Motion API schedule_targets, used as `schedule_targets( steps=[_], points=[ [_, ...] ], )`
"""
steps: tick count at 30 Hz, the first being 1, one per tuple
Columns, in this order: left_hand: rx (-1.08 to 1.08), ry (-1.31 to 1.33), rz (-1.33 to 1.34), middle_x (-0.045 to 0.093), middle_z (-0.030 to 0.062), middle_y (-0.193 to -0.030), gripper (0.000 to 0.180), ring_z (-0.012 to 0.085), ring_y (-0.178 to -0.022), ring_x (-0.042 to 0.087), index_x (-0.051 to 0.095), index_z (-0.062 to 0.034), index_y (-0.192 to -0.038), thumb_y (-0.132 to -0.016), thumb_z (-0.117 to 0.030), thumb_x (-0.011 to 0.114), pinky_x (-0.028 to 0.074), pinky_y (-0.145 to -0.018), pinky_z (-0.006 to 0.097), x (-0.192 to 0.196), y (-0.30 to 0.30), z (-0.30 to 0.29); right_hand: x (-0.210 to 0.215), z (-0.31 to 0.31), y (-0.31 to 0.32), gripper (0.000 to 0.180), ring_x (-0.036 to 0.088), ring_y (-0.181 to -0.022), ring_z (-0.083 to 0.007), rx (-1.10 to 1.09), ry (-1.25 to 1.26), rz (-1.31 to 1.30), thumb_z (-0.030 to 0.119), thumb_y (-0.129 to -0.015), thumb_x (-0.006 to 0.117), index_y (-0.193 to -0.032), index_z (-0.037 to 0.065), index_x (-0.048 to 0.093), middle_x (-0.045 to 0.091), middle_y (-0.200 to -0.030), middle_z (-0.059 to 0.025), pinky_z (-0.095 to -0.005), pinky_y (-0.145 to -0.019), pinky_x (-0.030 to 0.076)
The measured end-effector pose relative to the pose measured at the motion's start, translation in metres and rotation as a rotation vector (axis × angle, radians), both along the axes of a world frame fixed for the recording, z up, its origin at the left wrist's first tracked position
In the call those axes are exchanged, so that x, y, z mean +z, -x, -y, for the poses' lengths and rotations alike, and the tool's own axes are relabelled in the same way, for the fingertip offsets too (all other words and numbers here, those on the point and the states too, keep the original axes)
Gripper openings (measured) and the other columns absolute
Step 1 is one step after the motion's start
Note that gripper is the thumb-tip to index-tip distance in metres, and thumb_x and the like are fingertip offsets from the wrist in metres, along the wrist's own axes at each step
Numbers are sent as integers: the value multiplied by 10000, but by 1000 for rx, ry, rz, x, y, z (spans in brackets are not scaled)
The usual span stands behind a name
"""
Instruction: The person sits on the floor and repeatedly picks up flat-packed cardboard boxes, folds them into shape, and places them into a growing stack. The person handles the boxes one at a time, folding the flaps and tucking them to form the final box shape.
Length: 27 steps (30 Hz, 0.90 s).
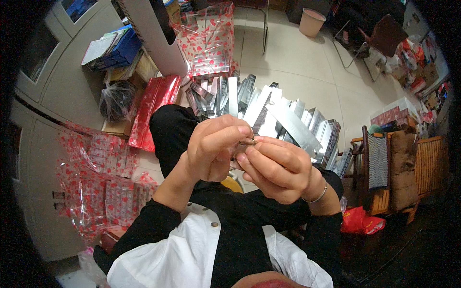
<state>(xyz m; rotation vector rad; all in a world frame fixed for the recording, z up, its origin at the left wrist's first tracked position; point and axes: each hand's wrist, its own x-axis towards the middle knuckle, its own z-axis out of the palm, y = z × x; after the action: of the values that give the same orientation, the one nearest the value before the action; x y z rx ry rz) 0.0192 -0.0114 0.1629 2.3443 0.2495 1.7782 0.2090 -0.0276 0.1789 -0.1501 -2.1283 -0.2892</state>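
In front of my chest, my left hand (pixel 213 146) and my right hand (pixel 281 168) meet, fingertips nearly touching. Between their thumbs and forefingers they pinch a small brownish, shiny piece (pixel 247 141), too small and too covered by fingers to name. Both hands are closed, with the fingers curled in. Just beyond them lies a heap of long, slim silvery boxes (pixel 293 126), some with dark printed sides, piled at various angles on the floor.
Heart-patterned clear bags (pixel 120 194) packed with similar boxes stand at left, another (pixel 204 41) beyond. A shiny red package (pixel 152 113) lies beside a carton. On the right are a wooden chair (pixel 430 161) and a red bag (pixel 360 221). A bin (pixel 312 23) stands far off.
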Motion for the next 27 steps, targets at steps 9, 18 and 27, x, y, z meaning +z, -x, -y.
schedule_targets(
  steps=[9,18,27],
  points=[
    [43,89,-5,637,220,-941,394,234,-748,631,418,-40,-1297,-1077,-359,349,523,-649,331,0,0,8,-1,2,1,185,646,-951,-223,-74,-46,-48,122,-845,721,-948,-31,736,653,-978,-79,-356,-858,616],
    [130,107,21,654,187,-959,450,245,-798,639,422,-44,-1314,-1057,-412,387,511,-727,366,-6,-4,6,-11,1,7,269,664,-944,-235,-101,52,-106,113,-838,731,-1058,-40,707,638,-1113,-138,-352,-810,602],
    [113,-562,-179,621,134,-998,310,282,-873,662,513,-48,-1177,-915,-170,624,573,-811,418,-3,-3,1,-26,-14,4,779,629,-1043,-218,392,1893,-124,583,-966,511,-1386,-65,407,616,-1184,-167,-329,-880,521]
  ],
)
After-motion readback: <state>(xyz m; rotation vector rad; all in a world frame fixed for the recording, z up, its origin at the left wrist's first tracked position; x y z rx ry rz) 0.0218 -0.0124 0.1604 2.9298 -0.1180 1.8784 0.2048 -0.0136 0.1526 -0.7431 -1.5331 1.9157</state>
